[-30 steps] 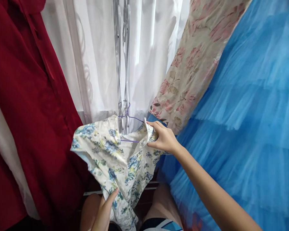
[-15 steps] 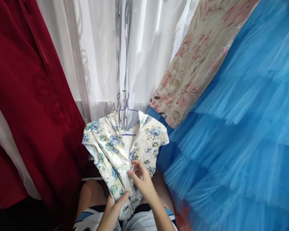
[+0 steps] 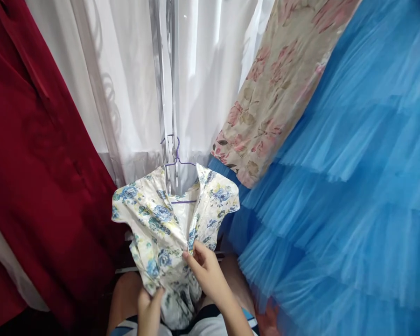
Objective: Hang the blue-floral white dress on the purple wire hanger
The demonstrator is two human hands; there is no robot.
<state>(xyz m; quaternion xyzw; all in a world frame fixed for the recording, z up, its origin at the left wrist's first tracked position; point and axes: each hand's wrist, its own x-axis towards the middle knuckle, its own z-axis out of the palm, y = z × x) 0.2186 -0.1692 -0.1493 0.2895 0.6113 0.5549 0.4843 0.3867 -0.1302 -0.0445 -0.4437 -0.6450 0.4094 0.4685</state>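
Note:
A white dress with blue flowers point(image 3: 163, 221) hangs on a purple wire hanger point(image 3: 178, 161) in front of my knees. Its front opening forms a V that narrows to a point at mid-chest. At the bottom of that V, my right hand point(image 3: 206, 268) pinches the edge of the fabric between thumb and fingers. My left hand point(image 3: 150, 303) grips the garment's side lower down, thumb in front and fingers hidden behind the cloth. The lower part of the garment bunches down between my thighs.
Dark red cloth point(image 3: 52, 163) hangs on the left. White curtains point(image 3: 126, 84) and silvery ribbons point(image 3: 166, 93) hang behind the hanger. To the right are a beige dress with pink flowers point(image 3: 255, 107) and a tiered blue tulle dress point(image 3: 336, 200).
My left hand has shifted left and down along the garment's side. My right hand stays at the front opening, slightly lower. The view has swung a little, moving the garment leftward.

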